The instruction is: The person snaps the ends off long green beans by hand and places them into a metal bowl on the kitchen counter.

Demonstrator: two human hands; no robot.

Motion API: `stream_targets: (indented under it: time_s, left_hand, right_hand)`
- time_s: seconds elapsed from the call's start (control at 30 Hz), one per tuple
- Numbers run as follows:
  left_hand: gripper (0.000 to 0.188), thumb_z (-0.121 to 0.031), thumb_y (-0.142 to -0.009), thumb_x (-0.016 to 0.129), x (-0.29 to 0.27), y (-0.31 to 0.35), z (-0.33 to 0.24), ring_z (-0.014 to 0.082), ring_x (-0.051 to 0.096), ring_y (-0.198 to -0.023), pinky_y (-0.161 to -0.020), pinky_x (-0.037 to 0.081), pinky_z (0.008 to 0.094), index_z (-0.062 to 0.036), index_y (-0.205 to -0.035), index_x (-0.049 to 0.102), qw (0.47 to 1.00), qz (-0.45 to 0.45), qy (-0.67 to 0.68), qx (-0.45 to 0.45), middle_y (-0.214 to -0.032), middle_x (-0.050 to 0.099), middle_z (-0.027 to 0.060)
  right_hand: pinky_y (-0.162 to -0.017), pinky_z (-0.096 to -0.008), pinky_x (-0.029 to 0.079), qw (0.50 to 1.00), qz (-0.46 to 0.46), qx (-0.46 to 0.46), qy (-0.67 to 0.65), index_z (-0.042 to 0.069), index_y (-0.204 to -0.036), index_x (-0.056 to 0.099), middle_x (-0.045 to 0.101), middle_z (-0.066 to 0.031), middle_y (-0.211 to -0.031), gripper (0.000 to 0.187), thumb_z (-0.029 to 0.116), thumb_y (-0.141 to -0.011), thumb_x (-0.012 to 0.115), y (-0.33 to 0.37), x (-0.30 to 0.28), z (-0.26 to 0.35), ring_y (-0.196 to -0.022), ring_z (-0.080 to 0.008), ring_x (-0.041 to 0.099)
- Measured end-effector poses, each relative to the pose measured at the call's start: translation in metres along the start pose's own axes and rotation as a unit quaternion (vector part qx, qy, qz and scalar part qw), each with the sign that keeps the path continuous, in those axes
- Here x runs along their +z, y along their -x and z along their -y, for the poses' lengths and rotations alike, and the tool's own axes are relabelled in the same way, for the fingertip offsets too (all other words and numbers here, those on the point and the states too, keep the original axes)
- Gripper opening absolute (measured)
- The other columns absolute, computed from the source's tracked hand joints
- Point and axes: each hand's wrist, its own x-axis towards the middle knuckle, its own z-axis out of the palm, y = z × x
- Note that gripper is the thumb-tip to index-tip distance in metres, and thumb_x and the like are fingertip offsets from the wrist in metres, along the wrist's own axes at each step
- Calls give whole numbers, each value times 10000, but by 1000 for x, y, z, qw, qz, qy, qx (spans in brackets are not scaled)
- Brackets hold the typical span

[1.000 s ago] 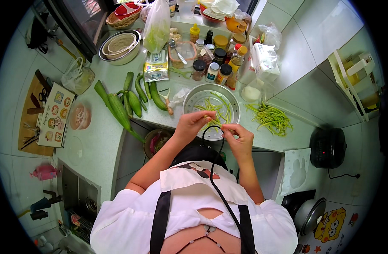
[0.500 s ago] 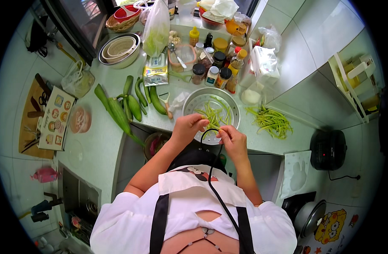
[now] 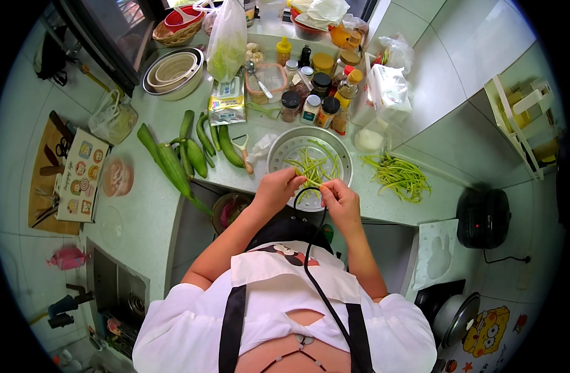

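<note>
Over the near edge of a perforated metal basin (image 3: 277, 147), my left hand (image 3: 278, 190) and my right hand (image 3: 341, 200) are close together. Thumb and fingers of each are pinched on a slender green bean (image 3: 311, 181) stretched between them. Loose green pieces (image 3: 321, 163) lie in the basin under my fingertips. To the right of the basin, a pile of slender green beans (image 3: 398, 178) rests on the counter. A black cord (image 3: 308, 252) loops up in front of my hands and partly crosses the view of the basin.
Left of the basin lie a peeler (image 3: 244, 154), a crumpled white tissue (image 3: 262, 148) and several long green gourds (image 3: 173, 165). Jars and bottles (image 3: 320, 86) crowd behind it. A black appliance (image 3: 482, 219) stands far right, a sink (image 3: 117, 280) at lower left.
My right hand has shifted slightly left, nearer my left hand. Both stay pinched over the basin; the pile looks the same.
</note>
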Motion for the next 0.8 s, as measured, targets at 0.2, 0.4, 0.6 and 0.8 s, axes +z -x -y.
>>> stream_targets:
  time_s: [0.2, 0.4, 0.6, 0.8]
  left_hand:
    - [188, -209, -863, 587, 1, 1, -5, 313, 588, -678, -579, 465, 388, -35, -810, 541, 981, 11, -161, 112, -729, 582, 130]
    - [179, -230, -870, 554, 4, 11, -11, 333, 588, -736, -609, 465, 417, -57, -831, 531, 966, 109, -213, 96, -774, 584, 120]
    - [172, -241, -869, 541, -20, 23, -3, 329, 588, -805, -671, 469, 419, -70, -846, 544, 953, 176, -241, 56, -823, 594, 124]
    - [230, -276, -869, 540, -56, 57, 43, 336, 608, -835, -716, 481, 441, -57, -844, 604, 933, 114, -327, -97, -880, 631, 132]
  right_hand:
    - [-507, -231, 416, 999, -31, 7, -10, 11, -844, 596, 570, -26, -607, 136, 139, -888, 579, -6, -3, 2, -546, -74, 535]
    - [-500, -205, 391, 995, -80, -21, 58, 15, -855, 596, 563, -4, -614, 135, 145, -890, 581, -13, -1, 8, -546, -56, 517]
    - [-503, -224, 395, 980, -194, 24, -26, 28, -849, 612, 570, -14, -603, 124, 148, -873, 594, -36, -35, -38, -546, -64, 517]
    - [-523, -277, 420, 986, -137, 39, 87, 71, -934, 655, 596, -57, -619, 174, 215, -853, 602, -40, -24, -90, -554, -127, 554]
